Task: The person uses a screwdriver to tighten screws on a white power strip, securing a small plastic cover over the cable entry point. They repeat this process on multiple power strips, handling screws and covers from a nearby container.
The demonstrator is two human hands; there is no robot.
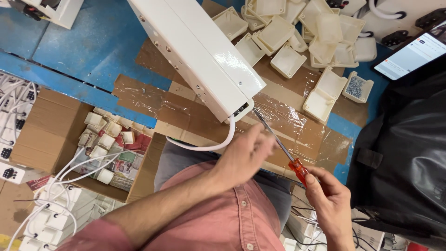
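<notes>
The right hand [331,201] is closed around the orange handle of a screwdriver [297,170], fingers wrapped about it and the thumb laid along the top. The metal shaft runs up and away from the handle, its tip lying just short of the near end of the long white metal housing [197,51], which stretches diagonally across the bench.

The left hand [244,153] hovers just below that same near end of the housing. Its fingers are loosely curled and pinched together beside the screwdriver shaft; whether they hold something small between the tips I cannot tell. The wrist crosses over a pink shirt [223,218].

A white cable [209,145] comes out of the dark opening at the housing's near end, loops down and back toward the person's lap, passing just left of the left hand.

The housing rests on a patch of brown tape and clear film [288,121] stuck over the blue bench top [93,46]. Beyond the housing's right side lies a heap of small white plastic boxes [297,32]; one of them [357,86], near the right edge of the heap, holds small screws. Left of the housing and below the bench edge, a cardboard carton [51,135] holds more small white parts.
</notes>
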